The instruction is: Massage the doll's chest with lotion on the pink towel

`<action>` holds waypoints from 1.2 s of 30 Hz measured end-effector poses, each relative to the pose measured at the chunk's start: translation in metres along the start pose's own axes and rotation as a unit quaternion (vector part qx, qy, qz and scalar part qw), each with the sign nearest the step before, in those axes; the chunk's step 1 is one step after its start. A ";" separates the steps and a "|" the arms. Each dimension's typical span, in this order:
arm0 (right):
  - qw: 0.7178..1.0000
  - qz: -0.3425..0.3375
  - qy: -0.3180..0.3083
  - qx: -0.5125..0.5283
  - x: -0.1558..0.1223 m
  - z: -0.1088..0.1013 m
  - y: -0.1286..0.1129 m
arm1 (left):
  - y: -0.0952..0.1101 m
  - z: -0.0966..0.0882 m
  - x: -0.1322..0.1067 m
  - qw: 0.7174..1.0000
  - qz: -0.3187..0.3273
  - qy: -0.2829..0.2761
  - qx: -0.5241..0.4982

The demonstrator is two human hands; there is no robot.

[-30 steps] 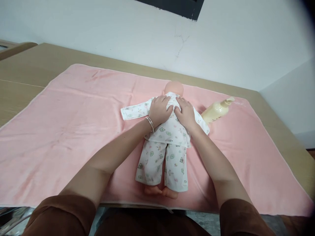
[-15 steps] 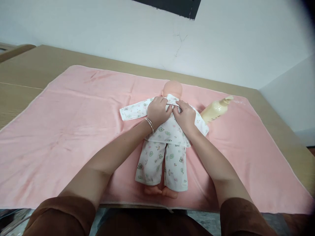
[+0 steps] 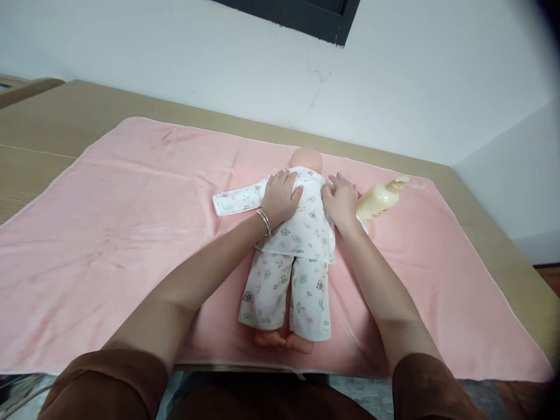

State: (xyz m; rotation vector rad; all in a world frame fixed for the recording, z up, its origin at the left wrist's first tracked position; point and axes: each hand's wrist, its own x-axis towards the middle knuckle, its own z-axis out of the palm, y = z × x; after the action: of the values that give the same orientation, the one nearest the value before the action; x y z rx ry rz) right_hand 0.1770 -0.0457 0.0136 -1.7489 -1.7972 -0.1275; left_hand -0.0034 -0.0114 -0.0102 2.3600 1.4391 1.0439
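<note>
A baby doll (image 3: 306, 158) lies stretched out on a pink blanket (image 3: 131, 233), its head away from me and its bare feet toward me. It wears a white printed shirt (image 3: 301, 230) and matching trousers (image 3: 310, 291). My left hand (image 3: 282, 197) rests on the shirt near the shoulder at left, fingers spread out and thumb apart. On the other side, my right hand (image 3: 341, 201) lies over the shoulder and sleeve with its fingers apart, covering most of that sleeve. The left sleeve (image 3: 238, 199) stretches out flat to the side.
Close to my right hand, a pale yellow pump bottle (image 3: 380, 199) lies tilted on the blanket. Underneath is a wooden table (image 3: 153, 104), backed by a white wall (image 3: 153, 46) with a dark frame (image 3: 306, 17) at the top.
Both hands have let go of the shirt's collar edge and moved apart, the right one outward to the shoulder. The shirt top now lies flatter, and the camera view has shifted slightly.
</note>
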 end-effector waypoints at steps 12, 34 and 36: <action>0.998 -0.002 -0.046 0.053 -0.015 0.001 -0.042 | -0.004 0.001 -0.005 0.997 0.009 0.064 -0.033; 0.994 -0.067 -0.059 0.068 -0.018 0.018 -0.035 | -0.005 0.000 -0.004 0.998 0.003 0.061 -0.030; 0.993 -0.064 -0.076 0.062 -0.017 0.016 -0.036 | -0.004 -0.001 -0.004 0.998 0.004 0.055 -0.035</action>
State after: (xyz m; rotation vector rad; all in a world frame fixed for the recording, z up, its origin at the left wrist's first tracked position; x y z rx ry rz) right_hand 0.1361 -0.0569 0.0050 -1.5924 -1.9831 0.0651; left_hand -0.0075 -0.0130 -0.0131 2.2947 1.4066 1.2227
